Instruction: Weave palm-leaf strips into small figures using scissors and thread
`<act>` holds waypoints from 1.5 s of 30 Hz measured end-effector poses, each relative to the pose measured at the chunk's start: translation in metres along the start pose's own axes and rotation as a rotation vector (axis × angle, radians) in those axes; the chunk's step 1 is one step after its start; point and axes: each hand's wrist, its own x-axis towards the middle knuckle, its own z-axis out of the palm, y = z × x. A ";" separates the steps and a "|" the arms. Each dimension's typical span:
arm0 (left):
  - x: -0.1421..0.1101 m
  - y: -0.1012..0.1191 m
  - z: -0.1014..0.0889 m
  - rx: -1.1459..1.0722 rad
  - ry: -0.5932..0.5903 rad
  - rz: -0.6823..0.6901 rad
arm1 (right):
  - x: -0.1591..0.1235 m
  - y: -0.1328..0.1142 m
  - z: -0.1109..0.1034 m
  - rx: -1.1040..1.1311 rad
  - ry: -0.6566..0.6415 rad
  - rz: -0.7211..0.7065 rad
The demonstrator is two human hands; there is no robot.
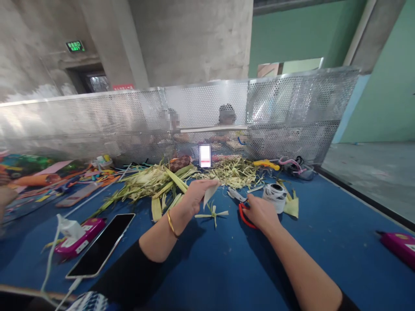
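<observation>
Over the blue table, my left hand (194,198) pinches a pale piece of dried husk (210,193) between thumb and fingers. Just below it lies a small cross-shaped knot of husk strips (213,214), its arms spread flat. To the right, my right hand (260,212) is closed around the red handle of a pair of scissors (245,217). The scissor blades point up and left, towards the husk. Close beyond the right hand stands a white spool of thread (274,195) with a dark core. Some of the scissor handle is hidden by my fingers.
Husk leaves (145,183) and a heap of shredded strips (235,172) lie ahead, before a perforated metal screen (129,125). A charging phone (102,246) and a purple power strip (81,237) sit left. Yellow glue gun-like tool (266,164) lies beyond. Two people sit behind the screen.
</observation>
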 end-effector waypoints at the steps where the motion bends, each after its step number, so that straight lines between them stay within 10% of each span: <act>1: -0.008 -0.002 -0.001 -0.076 -0.023 -0.048 | -0.002 -0.001 0.001 -0.029 -0.006 -0.015; 8: -0.044 -0.022 -0.001 -0.267 -0.030 -0.179 | -0.013 -0.011 -0.008 -0.070 0.052 -0.105; 14: -0.046 -0.036 -0.003 -0.163 -0.056 -0.066 | -0.016 -0.049 -0.020 0.912 -0.100 -0.183; 23: -0.040 -0.037 -0.014 -0.073 -0.191 -0.073 | -0.007 -0.044 -0.027 0.975 -0.090 -0.069; 30: -0.035 -0.039 -0.012 -0.206 0.066 -0.075 | -0.012 -0.029 -0.014 1.057 -0.090 -0.096; 42: -0.037 -0.049 -0.001 -0.338 0.156 -0.052 | -0.030 -0.045 -0.020 1.045 -0.590 -0.290; 45: -0.041 -0.048 0.002 -0.304 0.077 -0.054 | -0.025 -0.040 -0.022 1.036 -0.482 -0.301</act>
